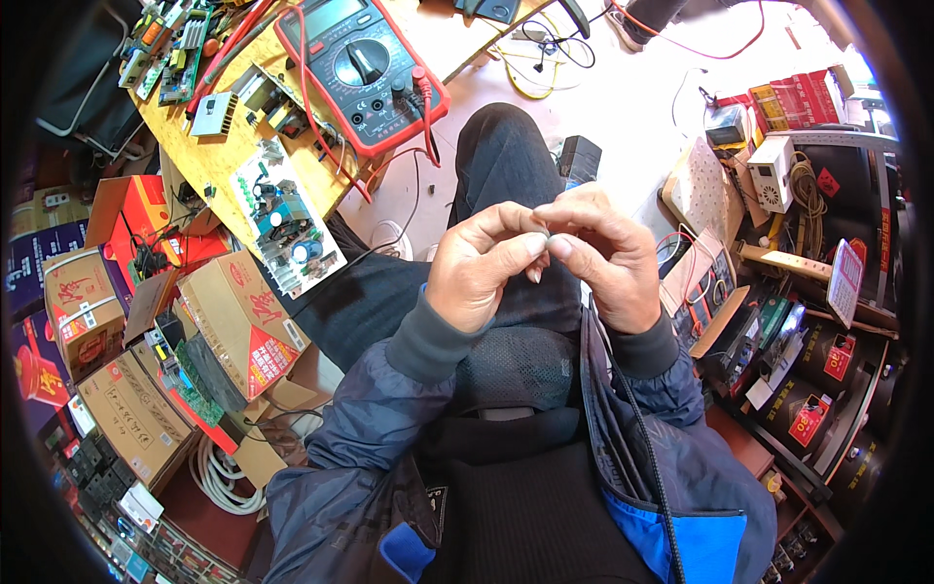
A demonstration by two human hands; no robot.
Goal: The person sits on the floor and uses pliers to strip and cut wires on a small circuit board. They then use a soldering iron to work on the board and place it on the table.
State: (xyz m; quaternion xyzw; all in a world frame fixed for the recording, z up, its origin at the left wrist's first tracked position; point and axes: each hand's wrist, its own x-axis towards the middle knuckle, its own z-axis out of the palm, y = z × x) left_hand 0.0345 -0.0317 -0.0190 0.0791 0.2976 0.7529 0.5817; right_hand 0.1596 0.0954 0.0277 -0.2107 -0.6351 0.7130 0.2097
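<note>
Both hands meet above my lap, fingertips pinched together. My left hand (pixel 485 260) is closed, its thumb and forefinger pressed on something too small to make out. Against it, my right hand (pixel 613 258) pinches at the same spot, and the fingers hide what lies between them. To the left, a white circuit board (pixel 284 219) with blue and green parts lies at the edge of the yellow wooden table (pixel 190 156). Beyond it, a red-rimmed multimeter (pixel 362 68) rests on that table, red leads plugged in.
Opened cardboard boxes (pixel 243 316) crowd the left side, with a coiled white cable (pixel 222 477) below them. On the right stand a white power supply box (pixel 772 175), a perforated stool seat (pixel 704 190) and dark cartons (pixel 800 409). Loose cables (pixel 545 58) trail over the floor ahead.
</note>
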